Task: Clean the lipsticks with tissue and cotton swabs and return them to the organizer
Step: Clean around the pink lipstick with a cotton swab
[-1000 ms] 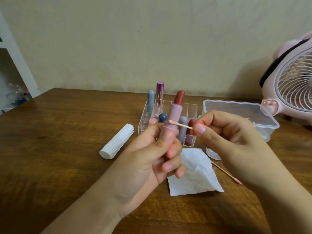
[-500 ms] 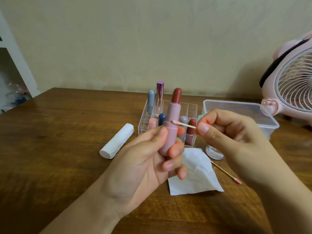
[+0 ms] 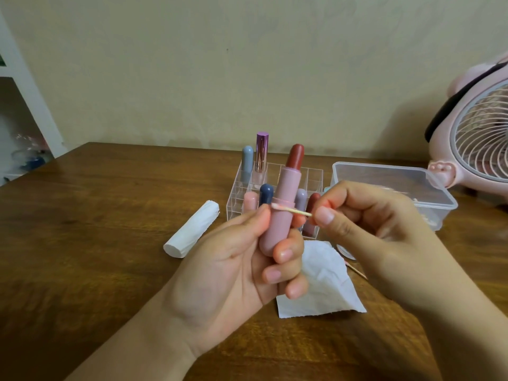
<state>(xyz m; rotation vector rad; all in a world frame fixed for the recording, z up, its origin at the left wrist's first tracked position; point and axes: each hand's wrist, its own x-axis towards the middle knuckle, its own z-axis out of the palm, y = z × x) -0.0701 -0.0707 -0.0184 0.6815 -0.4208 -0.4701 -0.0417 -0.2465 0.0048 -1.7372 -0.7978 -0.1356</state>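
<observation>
Wooden and brown, the surface (image 3: pixel 90 215) is carrying a clear organizer (image 3: pixel 312 176) at the far middle, with several capped lipsticks standing in its compartments.

Over the past second the cotton swab (image 3: pixel 291 210) is travelling: its tip was touching the lipstick body from the right, and now it is lying across the front of the tube at the seam below the collar, its tip reaching the left edge beside the left thumb. The tip is looking faintly pink. That suggests the swab is working around the groove, so cleaning of this tube is probably under way and not finished; putting it back in the organizer is not yet done.

Left hand (image 3: pixel 239 270) is gripping the open pink lipstick (image 3: pixel 283 207) upright by its lower body, thumb on the left side and fingers curled around the right. Its red stick is pointing up, in front of the organizer from this view and above the surface. Right hand (image 3: pixel 371 229) is pinching the swab's wooden stick between thumb and forefinger, just right of the tube.

Beneath the hands, a crumpled tissue (image 3: pixel 324 287) is lying on the surface, with a used swab (image 3: pixel 356 270) poking out at its right edge. To the left, a rolled tissue (image 3: pixel 192 233) is resting apart from the organizer.
</observation>
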